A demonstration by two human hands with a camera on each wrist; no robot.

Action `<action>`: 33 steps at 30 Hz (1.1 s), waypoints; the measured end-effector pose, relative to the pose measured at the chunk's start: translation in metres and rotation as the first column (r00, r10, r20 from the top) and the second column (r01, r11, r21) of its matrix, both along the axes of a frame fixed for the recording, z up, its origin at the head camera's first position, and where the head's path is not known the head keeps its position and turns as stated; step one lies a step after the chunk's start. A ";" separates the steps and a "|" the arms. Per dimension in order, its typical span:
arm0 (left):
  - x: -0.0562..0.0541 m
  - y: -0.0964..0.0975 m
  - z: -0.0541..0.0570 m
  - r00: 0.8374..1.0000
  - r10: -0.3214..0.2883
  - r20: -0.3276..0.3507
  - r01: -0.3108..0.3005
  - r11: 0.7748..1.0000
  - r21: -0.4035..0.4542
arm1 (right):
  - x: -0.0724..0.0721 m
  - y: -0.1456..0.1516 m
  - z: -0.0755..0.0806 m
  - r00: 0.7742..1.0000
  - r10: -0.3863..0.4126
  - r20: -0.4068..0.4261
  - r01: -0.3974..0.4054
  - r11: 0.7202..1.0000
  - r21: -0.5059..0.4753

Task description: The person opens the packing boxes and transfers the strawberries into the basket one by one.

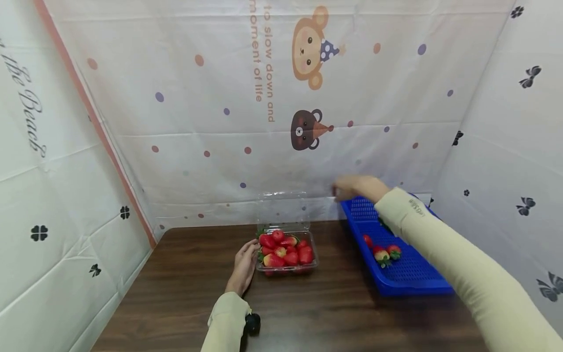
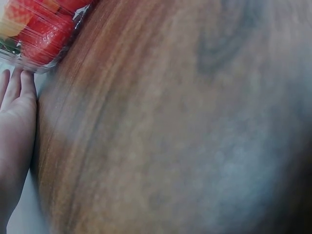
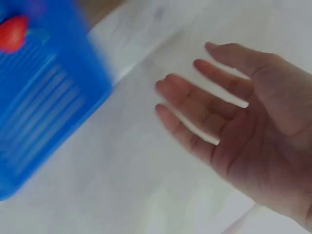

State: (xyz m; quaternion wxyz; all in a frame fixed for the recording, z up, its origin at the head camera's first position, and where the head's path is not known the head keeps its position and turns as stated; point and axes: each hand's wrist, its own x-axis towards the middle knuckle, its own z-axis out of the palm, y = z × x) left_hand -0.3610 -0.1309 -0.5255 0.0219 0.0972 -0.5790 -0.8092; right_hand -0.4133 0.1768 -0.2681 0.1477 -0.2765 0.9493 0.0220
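Dark brown wood-grain table [image 1: 316, 308]: looks smooth; could let a light container slide if pushed from 9 o'clock.
Blue plastic basket with slotted walls [image 1: 415, 287]: at 3 o'clock from the clear box; could be knocked askew if caught by the pale cream sleeve [image 1: 453, 264] stretched across above.
Clear plastic hinged box [image 1: 288, 269]: could tilt and spill over the rim, if lifted or pressed on one side only.
Clear upright lid [image 1: 283, 211]: open at 12 o'clock of the box; could drop onto the heap if bumped.
Left hand [image 1: 244, 266]: at 9 o'clock, fingertips touching the box, not clamped round it; could nudge more than steady it.
Right hand [image 3: 258, 131]: at 2 o'clock from the box, near the basket's far corner; fingers apart, holding nothing.
Heaped red strawberries [image 1: 305, 255]: inside the box, piled to the rim; could roll out or bruise if squeezed. Mostly deep red and glossy, some yellowish in patches, with green leaves toward 9 o'clock.
Loose strawberries in the basket [image 1: 381, 255]: toward 8 o'clock, at least three; red, partly pale, with green caps. Cannot tell how many more beneath the sleeve.
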 end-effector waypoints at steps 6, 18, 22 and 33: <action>0.001 -0.001 0.006 1.000 -0.025 0.000 0.025 1.000 0.012 | 0.033 -0.077 -0.053 0.969 0.239 0.064 -0.243 0.968 0.068; 0.001 0.001 0.003 0.999 -0.043 -0.011 0.043 0.999 0.024 | 0.052 -0.093 -0.119 0.966 0.259 0.017 -0.255 0.934 0.252; -0.001 0.001 0.003 0.999 -0.044 -0.008 0.044 0.999 0.028 | 0.051 -0.089 -0.120 0.958 0.285 -0.022 -0.271 0.931 0.244; 0.001 -0.002 0.001 0.999 -0.037 -0.003 0.037 0.999 0.013 | 0.053 -0.084 -0.112 0.952 0.287 -0.112 -0.270 0.952 0.146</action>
